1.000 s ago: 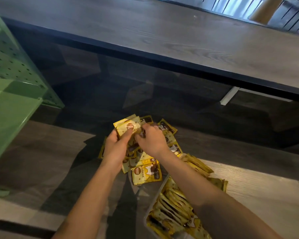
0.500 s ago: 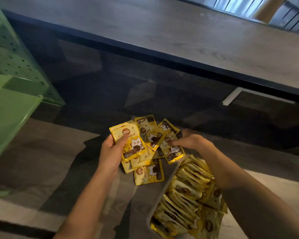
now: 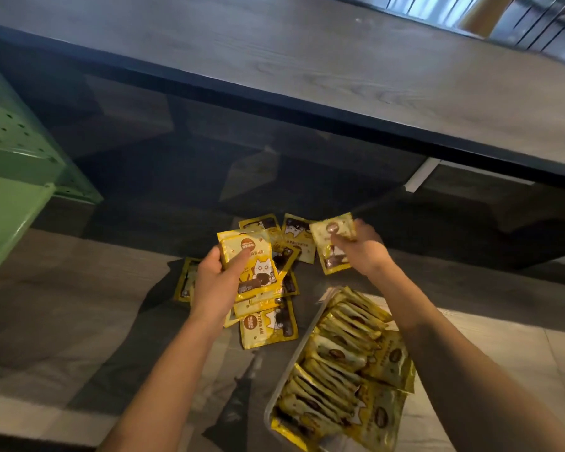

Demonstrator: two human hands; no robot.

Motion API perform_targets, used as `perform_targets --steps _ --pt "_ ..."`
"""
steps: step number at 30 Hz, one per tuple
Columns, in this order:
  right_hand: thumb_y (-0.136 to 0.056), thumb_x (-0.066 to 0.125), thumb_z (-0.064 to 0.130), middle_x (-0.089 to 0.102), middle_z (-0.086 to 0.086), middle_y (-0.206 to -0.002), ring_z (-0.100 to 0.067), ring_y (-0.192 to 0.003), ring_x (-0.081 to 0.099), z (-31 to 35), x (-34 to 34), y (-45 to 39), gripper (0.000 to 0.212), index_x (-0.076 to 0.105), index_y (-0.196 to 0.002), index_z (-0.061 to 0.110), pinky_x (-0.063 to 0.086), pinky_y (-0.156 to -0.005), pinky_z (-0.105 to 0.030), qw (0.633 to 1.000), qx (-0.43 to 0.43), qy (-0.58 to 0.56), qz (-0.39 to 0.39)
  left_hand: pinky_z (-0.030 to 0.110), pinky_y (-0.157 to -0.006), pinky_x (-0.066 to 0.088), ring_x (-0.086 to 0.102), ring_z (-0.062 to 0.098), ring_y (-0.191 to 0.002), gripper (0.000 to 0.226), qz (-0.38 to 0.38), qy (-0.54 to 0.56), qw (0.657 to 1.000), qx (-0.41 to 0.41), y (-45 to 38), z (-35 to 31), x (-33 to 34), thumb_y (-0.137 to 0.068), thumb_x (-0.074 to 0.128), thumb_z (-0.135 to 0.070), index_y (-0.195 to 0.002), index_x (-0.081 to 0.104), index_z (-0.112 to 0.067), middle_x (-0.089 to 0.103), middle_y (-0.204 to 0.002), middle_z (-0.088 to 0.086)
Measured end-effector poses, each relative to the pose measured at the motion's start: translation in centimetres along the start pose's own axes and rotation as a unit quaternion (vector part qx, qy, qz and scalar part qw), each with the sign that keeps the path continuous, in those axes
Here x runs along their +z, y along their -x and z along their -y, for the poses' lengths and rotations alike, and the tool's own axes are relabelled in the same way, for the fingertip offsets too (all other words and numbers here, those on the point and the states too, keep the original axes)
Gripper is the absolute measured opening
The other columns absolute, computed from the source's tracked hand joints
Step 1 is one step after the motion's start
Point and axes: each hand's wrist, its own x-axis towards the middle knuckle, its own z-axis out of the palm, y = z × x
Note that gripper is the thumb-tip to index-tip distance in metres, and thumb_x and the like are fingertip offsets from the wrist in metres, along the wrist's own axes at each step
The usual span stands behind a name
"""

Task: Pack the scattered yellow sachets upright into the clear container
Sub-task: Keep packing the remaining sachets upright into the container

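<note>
Several yellow sachets point(image 3: 269, 327) with a cat picture lie scattered on the floor in front of me. My left hand point(image 3: 214, 285) grips a small stack of sachets point(image 3: 255, 262), thumb across the top one. My right hand point(image 3: 361, 251) pinches a single sachet point(image 3: 331, 238) and holds it lifted above the pile, to the right of the stack. The clear container point(image 3: 282, 383) sits at the lower right, packed with a row of sachets standing on edge, and a few sachets lean at its right side.
A dark wooden tabletop point(image 3: 340, 60) with a black edge spans the upper view, with shadowed space under it. A green perforated metal shelf point(image 3: 10, 177) stands at the left. The floor point(image 3: 62, 305) is grey wood-look tile.
My right hand took a single sachet from the pile and raised it. My left hand keeps the stack and has turned it slightly flatter toward me.
</note>
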Motion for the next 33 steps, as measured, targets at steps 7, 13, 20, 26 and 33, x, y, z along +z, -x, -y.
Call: perform_targets --steps 7,13,20,26,33 --pt "-0.09 0.066 0.03 0.074 0.005 -0.102 -0.014 -0.095 0.072 3.3 0.7 6.8 0.034 0.051 -0.12 0.025 0.052 -0.096 -0.044 0.909 0.035 -0.402 0.104 0.034 -0.074 0.058 0.074 0.007 -0.086 0.01 0.022 0.006 1.0 -0.001 0.5 -0.5 1.0 -0.093 0.064 -0.04 -0.099 0.072 -0.038 0.077 -0.095 -0.013" --pt "-0.099 0.053 0.027 0.067 0.004 -0.109 -0.012 -0.103 0.064 5.6 5.3 10.4 0.011 0.056 -0.11 0.025 0.053 -0.093 -0.039 0.958 -0.05 -0.27 0.085 0.044 -0.093 0.053 0.069 0.014 -0.104 0.019 0.013 -0.003 1.0 -0.006 1.7 -0.8 1.4 -0.096 0.052 -0.051 -0.088 0.067 -0.06 0.074 -0.107 -0.01" --pt "-0.098 0.056 0.03 0.061 0.004 -0.096 -0.011 -0.087 0.059 6.1 6.6 10.7 0.013 0.051 -0.105 0.02 0.044 -0.064 -0.02 0.977 -0.116 -0.165 0.072 0.04 -0.097 0.051 0.065 0.002 -0.104 0.013 0.04 -0.081 0.993 0.079 2.1 -0.8 0.8 -0.096 0.056 -0.048 -0.104 0.065 -0.05 0.071 -0.103 -0.026" --pt "-0.096 0.054 0.044 0.063 0.012 -0.097 -0.003 -0.088 0.061 5.9 4.9 7.3 0.031 0.054 -0.118 0.022 0.047 -0.067 -0.02 0.975 -0.082 -0.162 0.132 0.046 -0.086 0.059 0.074 0.01 -0.091 0.016 0.008 -0.077 0.996 0.054 1.2 -0.5 -0.6 -0.098 0.056 -0.044 -0.108 0.065 -0.036 0.077 -0.098 -0.01" --pt "-0.096 0.058 0.025 0.054 -0.009 -0.138 -0.029 -0.126 0.052 5.0 3.2 -1.3 0.05 0.041 -0.143 0.018 0.044 -0.103 -0.04 0.98 -0.089 0.156 0.08 0.044 -0.081 0.061 0.076 0.012 -0.086 0.014 0.012 -0.055 0.998 0.033 0.6 0.4 -1.7 -0.099 0.056 -0.038 -0.106 0.066 -0.033 0.078 -0.094 -0.01"
